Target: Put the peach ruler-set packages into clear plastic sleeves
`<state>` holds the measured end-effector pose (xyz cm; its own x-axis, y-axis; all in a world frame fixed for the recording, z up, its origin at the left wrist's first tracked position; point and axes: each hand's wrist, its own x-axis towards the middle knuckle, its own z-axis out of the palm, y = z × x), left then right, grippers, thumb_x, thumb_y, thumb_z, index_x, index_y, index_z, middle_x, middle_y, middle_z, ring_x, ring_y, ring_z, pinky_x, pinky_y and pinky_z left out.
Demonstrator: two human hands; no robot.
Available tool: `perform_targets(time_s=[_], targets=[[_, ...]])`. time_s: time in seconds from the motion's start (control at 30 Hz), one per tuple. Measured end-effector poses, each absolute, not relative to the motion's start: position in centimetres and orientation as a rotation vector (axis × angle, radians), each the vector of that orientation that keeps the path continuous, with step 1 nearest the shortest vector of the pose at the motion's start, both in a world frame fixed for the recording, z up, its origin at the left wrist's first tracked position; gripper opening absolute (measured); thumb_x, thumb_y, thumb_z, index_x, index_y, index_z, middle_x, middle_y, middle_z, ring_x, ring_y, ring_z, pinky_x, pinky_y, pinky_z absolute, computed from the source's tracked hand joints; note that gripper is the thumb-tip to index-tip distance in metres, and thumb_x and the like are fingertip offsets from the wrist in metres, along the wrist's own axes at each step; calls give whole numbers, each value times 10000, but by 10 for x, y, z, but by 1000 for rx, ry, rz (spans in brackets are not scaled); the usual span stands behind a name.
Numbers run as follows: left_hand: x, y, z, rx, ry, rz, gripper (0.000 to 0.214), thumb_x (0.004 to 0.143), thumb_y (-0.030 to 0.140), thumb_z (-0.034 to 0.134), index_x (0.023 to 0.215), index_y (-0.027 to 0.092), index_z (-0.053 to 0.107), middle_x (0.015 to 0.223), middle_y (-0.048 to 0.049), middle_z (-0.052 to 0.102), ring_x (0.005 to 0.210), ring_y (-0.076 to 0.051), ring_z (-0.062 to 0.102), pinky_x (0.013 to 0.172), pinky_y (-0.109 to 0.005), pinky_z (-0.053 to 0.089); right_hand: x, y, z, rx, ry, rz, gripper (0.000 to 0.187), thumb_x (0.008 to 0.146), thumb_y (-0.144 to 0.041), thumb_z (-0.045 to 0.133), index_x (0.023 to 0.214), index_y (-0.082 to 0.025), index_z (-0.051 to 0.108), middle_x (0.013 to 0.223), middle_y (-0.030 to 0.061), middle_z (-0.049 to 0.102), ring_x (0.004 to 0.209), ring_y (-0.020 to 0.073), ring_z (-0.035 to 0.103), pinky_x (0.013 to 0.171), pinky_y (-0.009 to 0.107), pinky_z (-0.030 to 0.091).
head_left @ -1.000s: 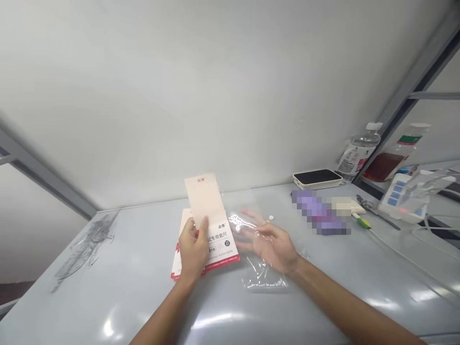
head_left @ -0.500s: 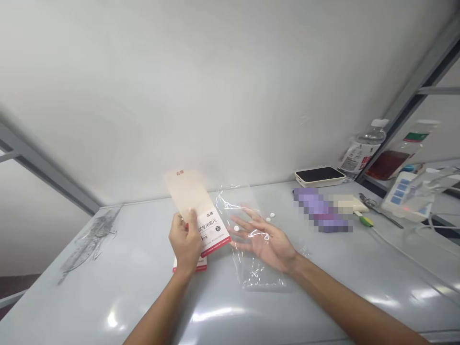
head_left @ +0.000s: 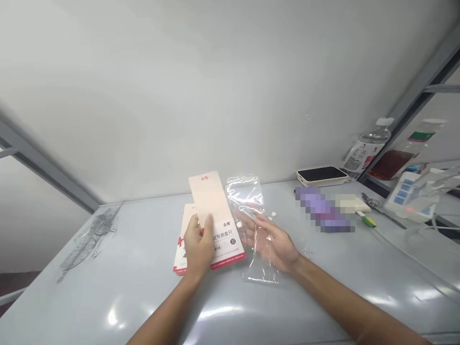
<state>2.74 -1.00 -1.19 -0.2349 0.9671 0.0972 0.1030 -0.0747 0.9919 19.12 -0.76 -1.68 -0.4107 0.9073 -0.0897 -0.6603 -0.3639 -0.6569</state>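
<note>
Over the pale grey tabletop (head_left: 118, 306), the left hand (head_left: 197, 250) pinches the raised peach flap (head_left: 207, 196) of a red-edged paper packet (head_left: 230, 244), which lies on a second packet (head_left: 180, 244). The right hand (head_left: 271, 242) lies open, fingers apart, overlapping a clear plastic bag (head_left: 247, 196), though which is on top is hard to tell. Small white tablets (head_left: 273, 214) sit loose nearby. The flap stands unfolded; fingers hide some print, and a purple object (head_left: 323, 211) is blurred out.
</note>
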Motion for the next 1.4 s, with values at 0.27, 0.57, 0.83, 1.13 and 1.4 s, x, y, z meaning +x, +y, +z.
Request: perform_targets(time_s=[0.27,0.57,0.83,1.13,1.4], targets=[[35,-19,-5,1254,1284,1253,468,784,443,481,1178,189,477,731,-38,657,555,-152,602,443,-223,460,198,-3,-14,-570,-716,1786,480,859,-297,421,1316,-371,296,1324,-18,447,1094,183,516,965,416,365],[34,-22,3,1238,1344,1212,791,757,412,538,1392,177,129,469,66,516,368,-92,452,363,-194,389,201,-3,-13,-560,-779,1752,505,831,-234,454,1298,-365,313,1317,1,455,1034,185,554,964,428,352],[34,-22,-6,1305,1350,1203,773,759,416,523,1392,175,152,431,77,447,366,-86,394,349,-186,345,206,0,-12,-623,-783,1688,510,811,-248,510,1275,-391,352,1205,-21,539,989,187,578,887,373,422],[38,-26,-7,1424,1328,1123,696,779,413,493,1380,205,209,423,90,365,372,-73,323,366,-180,288,202,1,-15,-664,-783,1782,423,838,-341,486,1252,-357,398,1187,-5,560,954,194,586,773,344,482],[36,-23,-13,1400,1451,1254,489,822,456,411,1246,214,434,432,83,353,372,-74,307,375,-184,269,196,0,-22,-895,-1064,1820,331,786,-417,545,964,-158,648,847,71,675,759,191,615,667,302,476]])
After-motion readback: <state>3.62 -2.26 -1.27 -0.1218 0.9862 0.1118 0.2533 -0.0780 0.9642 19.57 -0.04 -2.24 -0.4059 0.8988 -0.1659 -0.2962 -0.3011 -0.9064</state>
